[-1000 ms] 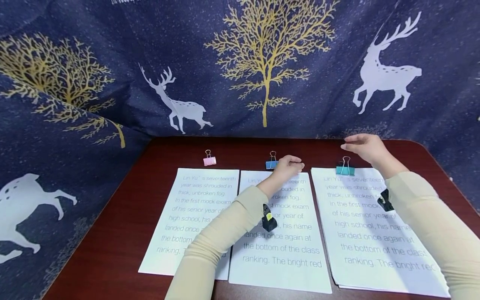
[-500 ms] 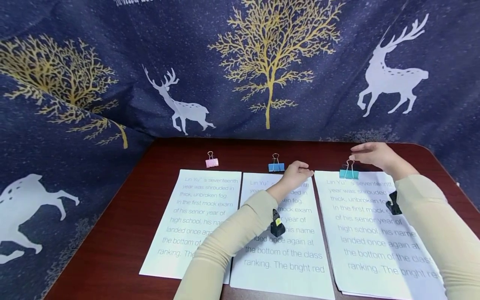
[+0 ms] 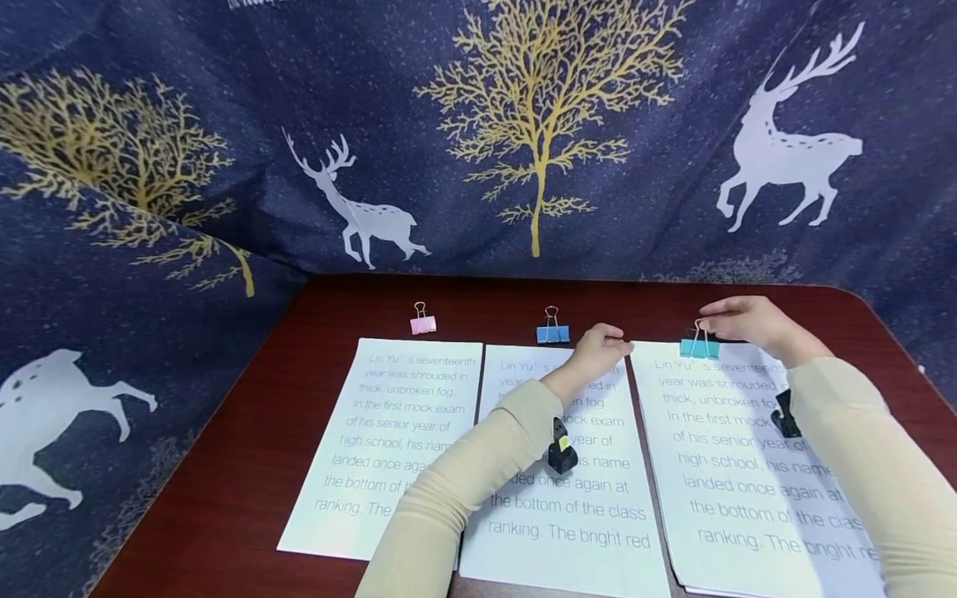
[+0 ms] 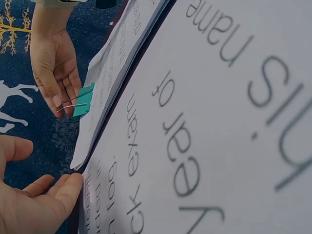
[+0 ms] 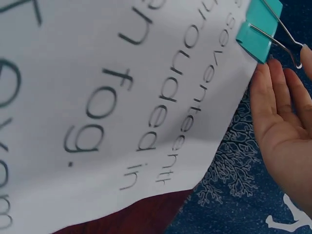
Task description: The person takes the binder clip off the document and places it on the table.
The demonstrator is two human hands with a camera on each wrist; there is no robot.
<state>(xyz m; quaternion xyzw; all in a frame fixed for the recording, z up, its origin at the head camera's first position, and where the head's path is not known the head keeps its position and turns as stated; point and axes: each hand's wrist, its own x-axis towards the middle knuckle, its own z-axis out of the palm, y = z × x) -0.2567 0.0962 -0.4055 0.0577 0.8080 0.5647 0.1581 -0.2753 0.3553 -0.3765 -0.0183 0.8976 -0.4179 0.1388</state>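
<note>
A teal binder clip [image 3: 699, 348] sits on the top edge of the right stack of printed sheets [image 3: 736, 465]. Its wire handles stand up from the clip body. My right hand [image 3: 763, 325] holds these handles, thumb on one side and fingers on the other; in the right wrist view the fingers [image 5: 287, 112] lie just past the paper's top edge. My left hand [image 3: 594, 357] is over the top right corner of the middle sheet [image 3: 564, 515]. Its thumb stands apart from the fingers in the left wrist view, and nothing is held. The fingertips reach the paper edge there.
A blue binder clip [image 3: 552, 335] and a pink binder clip [image 3: 423, 324] stand on the dark red table [image 3: 247, 432], behind the middle sheet and the left sheet [image 3: 374, 465]. A dark blue cloth [image 3: 635, 166] with deer and trees hangs behind the table.
My right hand has come down from above the teal clip onto its handles. My left hand has shifted right toward the right stack. The head view has moved slightly.
</note>
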